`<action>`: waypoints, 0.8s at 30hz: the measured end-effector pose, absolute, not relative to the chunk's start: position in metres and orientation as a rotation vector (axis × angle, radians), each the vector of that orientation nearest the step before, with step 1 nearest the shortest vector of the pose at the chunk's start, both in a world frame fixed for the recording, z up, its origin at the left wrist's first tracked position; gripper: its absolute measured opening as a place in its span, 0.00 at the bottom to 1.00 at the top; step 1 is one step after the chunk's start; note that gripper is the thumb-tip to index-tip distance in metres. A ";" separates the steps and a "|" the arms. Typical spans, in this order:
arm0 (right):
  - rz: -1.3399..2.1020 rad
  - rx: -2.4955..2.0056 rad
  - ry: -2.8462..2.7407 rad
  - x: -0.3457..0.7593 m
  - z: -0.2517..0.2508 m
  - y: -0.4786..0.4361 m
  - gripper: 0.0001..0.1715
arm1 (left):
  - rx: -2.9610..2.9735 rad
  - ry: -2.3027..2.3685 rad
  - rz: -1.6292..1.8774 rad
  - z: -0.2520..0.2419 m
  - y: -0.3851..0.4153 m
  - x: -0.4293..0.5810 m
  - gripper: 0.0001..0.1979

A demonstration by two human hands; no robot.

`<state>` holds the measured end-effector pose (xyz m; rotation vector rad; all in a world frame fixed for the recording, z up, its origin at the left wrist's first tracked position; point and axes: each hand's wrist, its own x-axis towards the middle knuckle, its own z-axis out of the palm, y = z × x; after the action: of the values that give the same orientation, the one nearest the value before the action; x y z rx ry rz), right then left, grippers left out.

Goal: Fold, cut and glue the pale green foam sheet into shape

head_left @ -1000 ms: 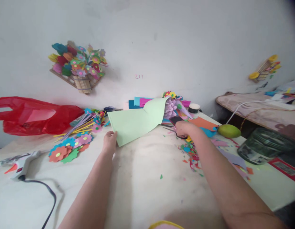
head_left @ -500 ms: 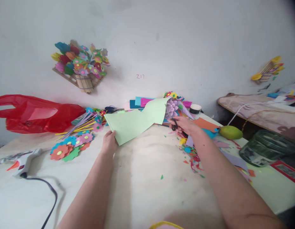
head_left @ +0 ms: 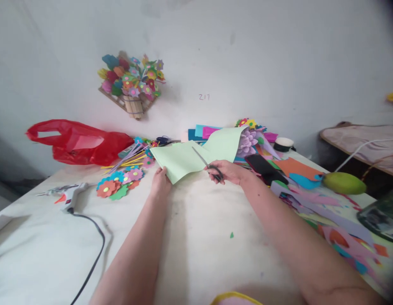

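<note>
Pale green sheet (head_left: 180, 160) lies toward the far edge of the surface (head_left: 209, 237), long axis running left to right, right end angled slightly farther off and curled up by a purple flower (head_left: 247, 143). Left hand (head_left: 161, 181) pinches the sheet's near-left corner. Right hand (head_left: 226, 171) grips black-handled scissors (head_left: 201, 157), long axis slanted, tips toward far edge and left. Blades overlap the sheet; can't tell if touching.
</note>
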<state>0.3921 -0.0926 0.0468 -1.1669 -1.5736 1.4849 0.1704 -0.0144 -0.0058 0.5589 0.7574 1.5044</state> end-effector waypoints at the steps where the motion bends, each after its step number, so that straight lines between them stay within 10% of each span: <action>1: 1.512 -1.168 -1.641 0.387 0.045 -0.092 0.14 | 0.555 0.755 1.514 -0.006 -0.015 0.170 0.08; 24: 1.627 -1.255 -1.808 0.360 0.021 -0.098 0.23 | 0.494 0.627 1.379 -0.006 -0.016 0.162 0.07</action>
<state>0.3602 -0.0978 0.0206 -1.2554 -1.8085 1.6269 0.1619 -0.0159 -0.0059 0.4936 0.6273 1.3788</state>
